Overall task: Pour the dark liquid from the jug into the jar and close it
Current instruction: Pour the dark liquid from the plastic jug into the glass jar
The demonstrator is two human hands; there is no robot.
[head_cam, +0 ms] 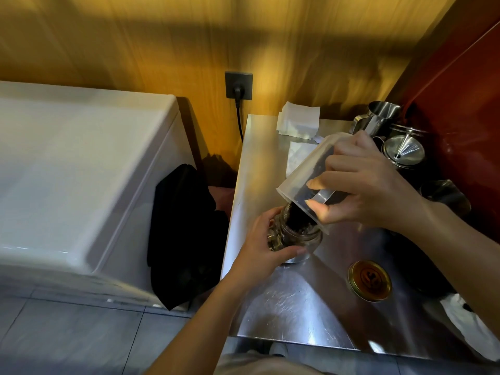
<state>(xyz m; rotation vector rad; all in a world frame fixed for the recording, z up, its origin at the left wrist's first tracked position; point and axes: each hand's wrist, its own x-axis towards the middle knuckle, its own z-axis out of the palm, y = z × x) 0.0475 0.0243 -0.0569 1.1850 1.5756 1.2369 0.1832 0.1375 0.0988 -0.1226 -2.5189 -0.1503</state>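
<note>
A clear plastic jug [305, 169] is tipped steeply, mouth down-left, over a glass jar [300, 236] that stands on the steel counter [292, 301]. My right hand [362, 185] grips the jug by its side and handle. Dark liquid runs from the jug's rim into the jar's open mouth. My left hand [267, 244] wraps around the jar's left side and holds it steady. The jar's gold lid [369, 280] lies flat on the counter to the right of the jar, apart from both hands.
Steel pitchers [378, 117] and a metal funnel [404, 151] crowd the counter's back right corner. White paper napkins [297, 123] lie at the back and another one [468, 323] at the front right. A white appliance [81, 171] and black cloth [184, 234] stand left.
</note>
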